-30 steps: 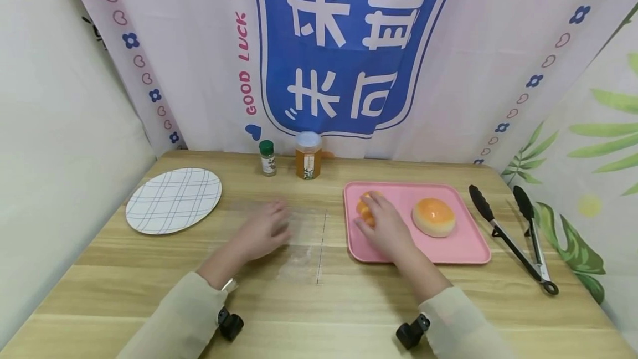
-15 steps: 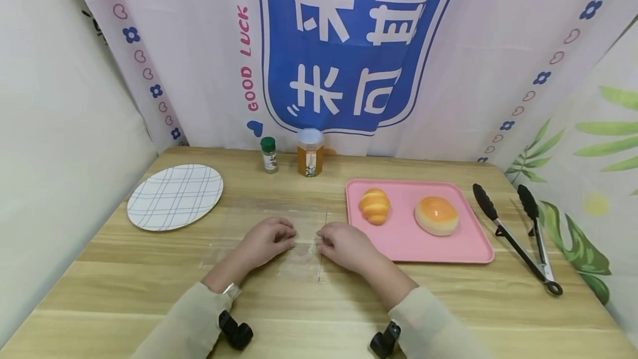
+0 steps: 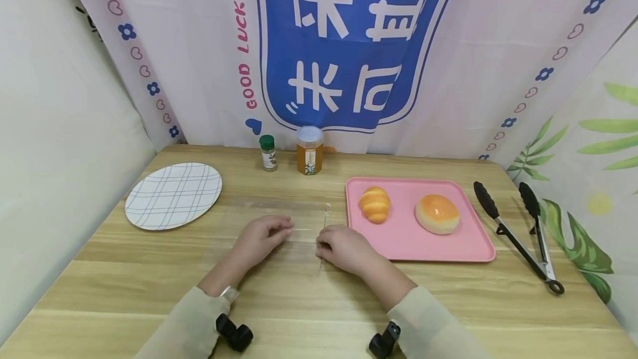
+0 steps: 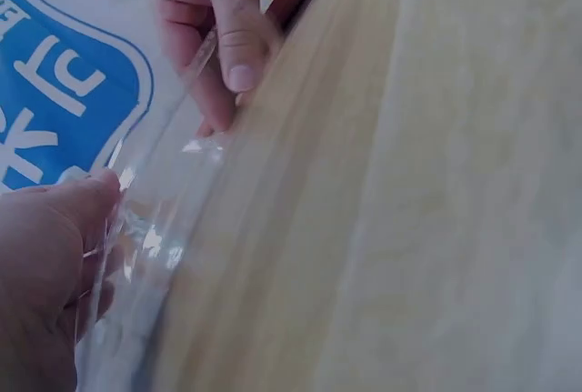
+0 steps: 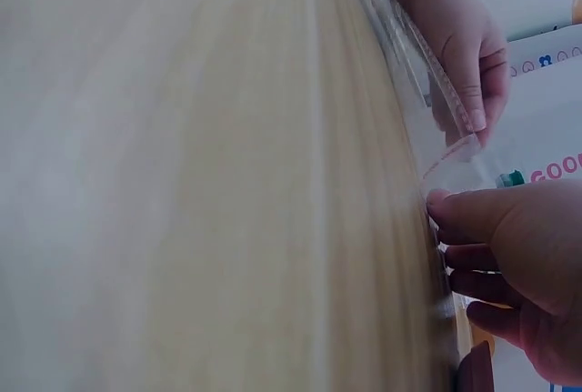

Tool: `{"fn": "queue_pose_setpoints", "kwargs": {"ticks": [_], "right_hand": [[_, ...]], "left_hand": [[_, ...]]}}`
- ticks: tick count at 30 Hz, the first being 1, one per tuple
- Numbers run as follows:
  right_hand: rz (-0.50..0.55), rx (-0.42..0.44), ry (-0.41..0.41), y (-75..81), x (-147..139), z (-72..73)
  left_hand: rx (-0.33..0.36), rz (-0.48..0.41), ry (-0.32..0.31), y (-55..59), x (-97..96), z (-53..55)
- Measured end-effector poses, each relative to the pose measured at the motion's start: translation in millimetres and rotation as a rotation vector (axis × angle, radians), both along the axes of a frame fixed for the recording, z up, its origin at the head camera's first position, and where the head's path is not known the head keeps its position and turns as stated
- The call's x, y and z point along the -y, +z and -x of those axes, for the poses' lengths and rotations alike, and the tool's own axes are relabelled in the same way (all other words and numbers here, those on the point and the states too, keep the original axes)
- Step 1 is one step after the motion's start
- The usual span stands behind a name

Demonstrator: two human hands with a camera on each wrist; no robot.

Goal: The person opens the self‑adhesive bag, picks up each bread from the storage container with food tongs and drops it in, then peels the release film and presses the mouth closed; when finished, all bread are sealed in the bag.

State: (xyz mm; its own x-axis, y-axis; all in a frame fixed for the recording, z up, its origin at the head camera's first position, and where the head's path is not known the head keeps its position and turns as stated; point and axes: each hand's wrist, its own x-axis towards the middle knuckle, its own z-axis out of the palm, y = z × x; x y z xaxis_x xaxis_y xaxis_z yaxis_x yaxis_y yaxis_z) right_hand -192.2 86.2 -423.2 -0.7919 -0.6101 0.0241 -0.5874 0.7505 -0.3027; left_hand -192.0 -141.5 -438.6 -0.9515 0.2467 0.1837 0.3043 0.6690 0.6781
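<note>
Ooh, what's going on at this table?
A person is handling a piece of clear plastic, maybe a bag, on the wooden table. Their left hand and right hand both seem to pinch it between thumb and fingers. Nobody is touching the ridged roll and round bun, which sit apart on the pink tray. The tongs lie open beside the tray, and the checked plate is at the far left.

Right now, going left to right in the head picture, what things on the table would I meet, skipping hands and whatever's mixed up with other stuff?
Checked plate → green-capped bottle → amber jar → croissant-shaped roll → round bun → black-tipped tongs.
</note>
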Motion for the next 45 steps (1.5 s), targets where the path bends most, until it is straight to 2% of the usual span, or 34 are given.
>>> {"fn": "queue_pose_setpoints", "kwargs": {"ticks": [4, 8, 15, 18, 23, 29, 32, 38, 42, 45], "right_hand": [[-0.003, -0.019, 0.007, -1.2, -1, 0.4], [-0.003, -0.021, 0.005, -1.6, -2, 0.5], [0.009, -0.002, -0.004, 0.6, -4, 0.9], [0.001, 0.024, -0.016, 1.6, -4, 1.6], [-0.004, 0.04, -0.029, 2.5, -7, 3.2], [0.04, 0.043, -0.048, 5.6, -12, 4.8], [0.077, 0.061, -0.093, 11.8, -20, 5.0], [0.136, 0.025, -0.203, 31.4, -56, 6.3], [0.168, -0.005, -0.302, 38.8, -100, 8.2], [0.162, -0.008, -0.389, 38.2, -142, 8.6]], "left_hand": [[0.023, -0.033, 0.025, 8.5, 1.9, -2.1], [0.016, -0.044, 0.037, 15.9, 4.4, -3.0], [-0.051, -0.018, 0.017, 27.5, 4.9, -4.9], [-0.104, -0.017, 0.011, 30.3, 4.7, -6.2], [-0.165, -0.048, 0.02, 28.3, 3.3, -6.5], [-0.154, -0.068, 0.038, 20.2, 0.8, -3.8], [-0.164, -0.073, 0.049, 16.8, 0.4, -2.2], [-0.144, -0.086, 0.079, 13.9, 2.2, -1.8], [-0.146, -0.093, 0.102, 14.2, 5.2, -3.1], [-0.162, -0.101, 0.109, 13.8, 6.6, -4.1]]}}
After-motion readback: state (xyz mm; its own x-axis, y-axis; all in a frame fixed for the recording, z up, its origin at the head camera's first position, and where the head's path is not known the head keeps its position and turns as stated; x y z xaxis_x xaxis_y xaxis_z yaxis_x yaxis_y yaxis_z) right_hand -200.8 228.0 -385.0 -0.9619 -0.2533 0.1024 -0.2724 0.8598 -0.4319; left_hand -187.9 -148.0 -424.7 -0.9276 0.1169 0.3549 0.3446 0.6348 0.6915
